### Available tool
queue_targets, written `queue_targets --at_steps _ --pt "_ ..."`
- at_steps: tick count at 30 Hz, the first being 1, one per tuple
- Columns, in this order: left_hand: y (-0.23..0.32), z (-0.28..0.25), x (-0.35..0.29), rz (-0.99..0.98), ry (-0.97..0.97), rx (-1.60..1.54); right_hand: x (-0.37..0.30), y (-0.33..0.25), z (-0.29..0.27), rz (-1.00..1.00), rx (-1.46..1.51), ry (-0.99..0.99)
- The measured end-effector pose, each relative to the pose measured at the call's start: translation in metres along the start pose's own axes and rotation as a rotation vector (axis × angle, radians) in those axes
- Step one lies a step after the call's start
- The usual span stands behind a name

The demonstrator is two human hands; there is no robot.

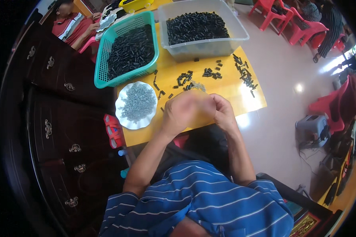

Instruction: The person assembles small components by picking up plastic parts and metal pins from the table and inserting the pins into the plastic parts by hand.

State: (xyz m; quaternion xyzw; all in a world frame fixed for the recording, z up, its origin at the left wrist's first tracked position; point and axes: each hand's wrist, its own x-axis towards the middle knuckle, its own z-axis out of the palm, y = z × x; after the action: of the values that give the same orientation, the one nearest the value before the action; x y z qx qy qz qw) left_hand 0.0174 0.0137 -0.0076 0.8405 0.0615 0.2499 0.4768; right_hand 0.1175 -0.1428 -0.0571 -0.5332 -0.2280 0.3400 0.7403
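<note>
Over the near edge of the yellow table, my left hand and my right hand are close together, fingertips toward each other. Both are closed, the right in a pinch. Blur covers the space between them, and whatever they hold is too small or smeared to make out. Just beyond the fingers lie a little heap of small clear pieces and several short black cylindrical pieces. Left of my left hand sits a white scalloped plate with many small clear or metallic pieces.
A green basket and a translucent tub, both full of black pieces, stand at the back. More black pieces line the right edge. Dark cabinets flank the left. Another person sits far left; red chairs stand right.
</note>
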Motion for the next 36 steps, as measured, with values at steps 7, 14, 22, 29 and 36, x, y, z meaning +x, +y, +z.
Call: queue_targets --at_steps 7,14,22,29,36 --pt "-0.004 -0.012 0.02 -0.299 -0.281 -0.181 -0.005 -0.01 -0.009 -0.028 -0.023 -0.033" --pt "-0.014 -0.004 0.067 -0.244 -0.361 -0.28 -0.006 -0.019 -0.019 -0.031 0.296 -0.01" --pt "-0.053 0.049 0.102 0.152 -0.166 0.46 -0.006 -0.02 -0.029 -0.072 0.476 0.078" --pt "-0.067 0.064 0.11 0.2 -0.219 0.605 -0.005 -0.02 -0.033 -0.076 0.466 0.121" --pt "-0.075 0.068 0.112 0.196 -0.234 0.67 -0.006 -0.021 -0.032 -0.075 0.478 0.113"
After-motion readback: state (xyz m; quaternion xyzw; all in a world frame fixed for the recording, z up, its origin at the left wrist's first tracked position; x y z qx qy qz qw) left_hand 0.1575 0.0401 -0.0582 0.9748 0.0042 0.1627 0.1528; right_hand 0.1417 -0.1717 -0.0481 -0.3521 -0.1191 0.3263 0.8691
